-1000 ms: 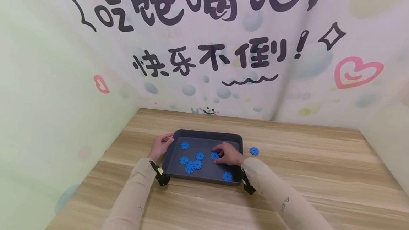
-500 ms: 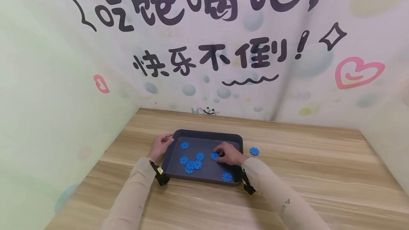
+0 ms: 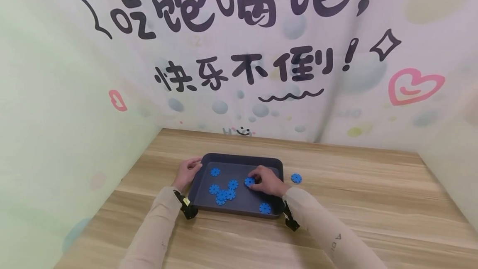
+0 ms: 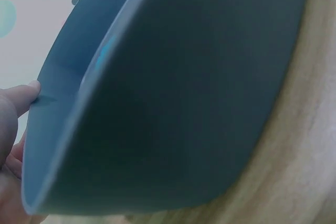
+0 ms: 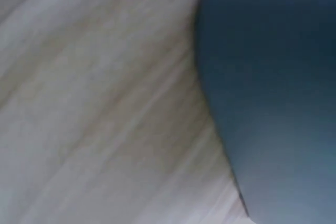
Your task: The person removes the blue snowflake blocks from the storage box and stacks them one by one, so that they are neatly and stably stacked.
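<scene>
Lower centre: a person's left hand (image 3: 188,173) grips the left edge of a dark tray (image 3: 242,160). In the tray's right half, the right hand (image 3: 269,181) pinches 1 blue disc (image 3: 248,182) between curled thumb and fingers. More discs (image 3: 222,195) lie to its left.

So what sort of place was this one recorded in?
Probably a small tabletop booth set up indoors: a printed backdrop with large lettering stands right behind a wood-grain table, and pale side walls close it in left and right.
</scene>
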Tool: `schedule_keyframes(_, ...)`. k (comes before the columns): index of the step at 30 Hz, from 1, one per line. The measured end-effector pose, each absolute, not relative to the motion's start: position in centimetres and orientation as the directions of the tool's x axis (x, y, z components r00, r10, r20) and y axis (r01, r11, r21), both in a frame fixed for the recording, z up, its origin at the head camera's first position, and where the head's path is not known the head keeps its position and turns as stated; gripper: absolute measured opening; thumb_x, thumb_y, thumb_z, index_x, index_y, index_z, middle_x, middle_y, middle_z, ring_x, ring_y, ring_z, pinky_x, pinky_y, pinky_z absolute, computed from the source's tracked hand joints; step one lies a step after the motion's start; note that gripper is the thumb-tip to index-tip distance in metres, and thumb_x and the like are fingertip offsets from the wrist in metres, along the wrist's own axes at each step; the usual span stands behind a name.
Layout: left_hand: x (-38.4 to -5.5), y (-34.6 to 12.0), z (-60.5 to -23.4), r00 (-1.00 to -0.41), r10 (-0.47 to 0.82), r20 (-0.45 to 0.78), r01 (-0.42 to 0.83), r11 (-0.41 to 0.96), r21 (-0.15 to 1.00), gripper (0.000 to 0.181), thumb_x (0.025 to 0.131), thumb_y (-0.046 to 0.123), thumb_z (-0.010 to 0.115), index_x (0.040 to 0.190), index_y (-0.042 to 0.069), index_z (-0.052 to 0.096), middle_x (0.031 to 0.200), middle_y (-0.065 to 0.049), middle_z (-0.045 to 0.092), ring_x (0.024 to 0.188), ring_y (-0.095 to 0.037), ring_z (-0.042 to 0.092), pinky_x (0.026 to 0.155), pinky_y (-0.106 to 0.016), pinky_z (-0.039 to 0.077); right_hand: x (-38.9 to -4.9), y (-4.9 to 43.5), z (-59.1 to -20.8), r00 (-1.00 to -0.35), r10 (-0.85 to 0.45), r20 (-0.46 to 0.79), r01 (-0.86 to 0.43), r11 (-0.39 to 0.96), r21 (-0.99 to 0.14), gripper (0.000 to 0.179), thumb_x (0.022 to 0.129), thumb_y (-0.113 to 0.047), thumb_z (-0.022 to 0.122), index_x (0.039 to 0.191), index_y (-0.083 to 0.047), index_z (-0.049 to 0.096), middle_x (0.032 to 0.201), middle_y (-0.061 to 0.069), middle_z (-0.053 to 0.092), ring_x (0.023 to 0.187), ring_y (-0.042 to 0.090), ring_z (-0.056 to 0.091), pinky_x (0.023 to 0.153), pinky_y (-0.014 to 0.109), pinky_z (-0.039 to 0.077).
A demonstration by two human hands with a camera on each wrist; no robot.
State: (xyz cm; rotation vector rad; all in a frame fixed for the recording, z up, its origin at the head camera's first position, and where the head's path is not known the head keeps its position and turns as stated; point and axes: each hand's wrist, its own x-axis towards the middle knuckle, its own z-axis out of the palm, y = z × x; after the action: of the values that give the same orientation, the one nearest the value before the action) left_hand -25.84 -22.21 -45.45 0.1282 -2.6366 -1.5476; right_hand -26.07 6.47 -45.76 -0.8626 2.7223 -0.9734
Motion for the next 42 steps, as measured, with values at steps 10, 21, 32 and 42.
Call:
schedule_keyframes(10,-25.8,-22.2,-45.4,-0.992,-0.127,0.014,-0.049,0.476,0.878,0.031,0.088,0.011,0.052,0.117,-0.001,0.055,0.112,-0.023,0.055,0.097,-0.03,0.053,0.081,-0.04,0.044,-25.1,7.1,-44.0,-0.825,-0.555,0.107,-0.478,0.584,-0.656,0.029,0.076,-0.014,0.069,0.103,-0.007,0.063,0.093,0.003,0.055,0.084,0.016,0.056,0.073,0.029,0.047)
schedule_keyframes(21,-25.9,-22.3,-45.6,-0.992,-0.128,0.011,-0.05,0.464,0.885,0.031,0.088,0.011,0.053,0.117,0.0,0.055,0.113,-0.022,0.055,0.098,-0.03,0.053,0.082,-0.039,0.044,-24.9,10.1,-42.9,-0.795,-0.586,0.157,-0.532,0.55,-0.644,0.028,0.077,-0.011,0.067,0.103,-0.002,0.062,0.093,0.006,0.057,0.082,0.017,0.057,0.069,0.025,0.048)
schedule_keyframes(32,-25.8,-22.3,-45.6,-0.991,-0.136,-0.005,-0.067,0.453,0.889,0.031,0.089,0.011,0.052,0.118,0.001,0.055,0.114,-0.021,0.054,0.099,-0.031,0.052,0.082,-0.039,0.044,-25.3,14.6,-42.4,-0.854,-0.499,0.147,-0.45,0.566,-0.69,0.028,0.076,-0.006,0.067,0.101,0.004,0.06,0.094,0.011,0.058,0.081,0.022,0.058,0.068,0.03,0.05)
schedule_keyframes(42,-25.7,-22.1,-45.4,-0.991,-0.133,-0.001,-0.06,0.443,0.895,0.031,0.089,0.011,0.052,0.118,0.0,0.055,0.116,-0.021,0.053,0.1,-0.031,0.052,0.082,-0.04,0.044,-25.8,17.2,-42.9,-0.874,-0.437,0.212,-0.456,0.587,-0.669,0.028,0.074,-0.005,0.069,0.099,0.006,0.061,0.091,0.013,0.059,0.079,0.023,0.058,0.066,0.03,0.05)
